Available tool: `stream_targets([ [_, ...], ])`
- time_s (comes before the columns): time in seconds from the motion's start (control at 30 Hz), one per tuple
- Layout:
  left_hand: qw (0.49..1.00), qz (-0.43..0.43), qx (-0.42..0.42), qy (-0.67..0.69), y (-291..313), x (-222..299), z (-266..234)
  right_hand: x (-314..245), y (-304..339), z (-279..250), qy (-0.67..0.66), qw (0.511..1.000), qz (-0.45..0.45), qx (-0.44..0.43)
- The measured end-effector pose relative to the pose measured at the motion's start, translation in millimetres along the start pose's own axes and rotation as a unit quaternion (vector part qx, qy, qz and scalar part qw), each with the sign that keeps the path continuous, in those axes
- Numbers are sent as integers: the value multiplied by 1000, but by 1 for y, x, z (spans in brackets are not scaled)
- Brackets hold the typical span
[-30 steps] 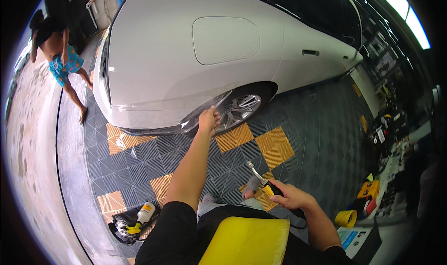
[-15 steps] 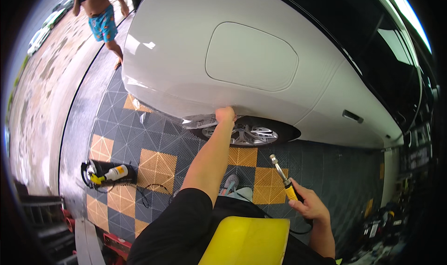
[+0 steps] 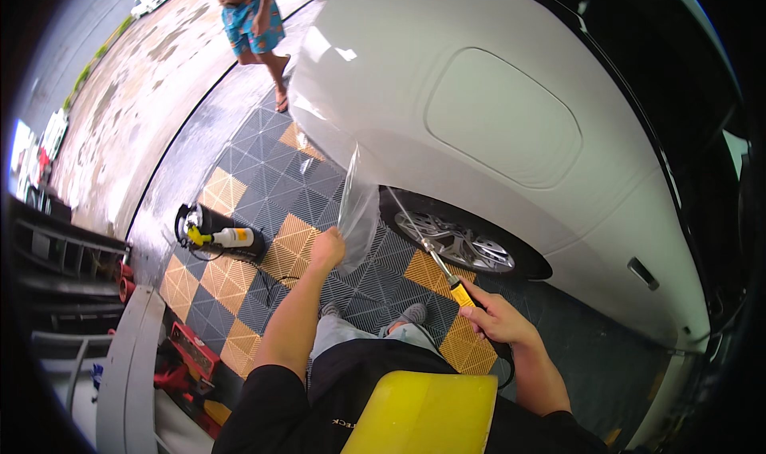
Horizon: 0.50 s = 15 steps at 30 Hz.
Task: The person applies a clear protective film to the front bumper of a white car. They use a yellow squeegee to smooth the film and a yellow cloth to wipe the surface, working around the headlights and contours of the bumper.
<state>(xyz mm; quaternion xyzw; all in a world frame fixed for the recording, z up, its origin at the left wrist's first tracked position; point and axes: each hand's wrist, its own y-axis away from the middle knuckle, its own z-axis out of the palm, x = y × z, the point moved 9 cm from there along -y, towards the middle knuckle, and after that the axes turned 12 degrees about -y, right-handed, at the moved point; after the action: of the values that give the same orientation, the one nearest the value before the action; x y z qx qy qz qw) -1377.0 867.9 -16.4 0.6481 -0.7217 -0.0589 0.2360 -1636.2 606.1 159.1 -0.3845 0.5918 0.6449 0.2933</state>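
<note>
My left hand (image 3: 328, 247) is closed on the loose edge of a clear plastic film (image 3: 358, 223). The film is stretched out from the white car's rear corner, behind the wheel arch. A nozzle wand (image 3: 462, 294) with a yellow and black grip and a slim metal tip is in my right hand (image 3: 500, 320), fingers wrapped round it; a black cord trails from it. Its tip points at the rear wheel (image 3: 459, 246), and a thin pale streak runs from there up to the arch. The white car body (image 3: 383, 79) fills the upper right.
A dark cylinder (image 3: 227, 250) with a white, yellow-topped spray bottle against it stands on the tiled floor at left. A ladder (image 3: 132, 366) and red equipment (image 3: 191, 350) are lower left. Another person (image 3: 254, 27) stands beyond the car's rear corner. A yellow panel (image 3: 423, 414) sits before my chest.
My left hand has moved from the wheel arch down and left, drawing the film away from the body. The wand has come nearer the wheel. My view has shifted left.
</note>
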Motion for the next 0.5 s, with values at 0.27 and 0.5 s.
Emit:
stream_targets([
  [0.27,996,74,18,-54,15,-99,-46,-20,-57,54,-55,996,37,52],
  [0.5,987,154,18,-46,-10,-176,-69,-42,-79,137,-36,987,59,144],
])
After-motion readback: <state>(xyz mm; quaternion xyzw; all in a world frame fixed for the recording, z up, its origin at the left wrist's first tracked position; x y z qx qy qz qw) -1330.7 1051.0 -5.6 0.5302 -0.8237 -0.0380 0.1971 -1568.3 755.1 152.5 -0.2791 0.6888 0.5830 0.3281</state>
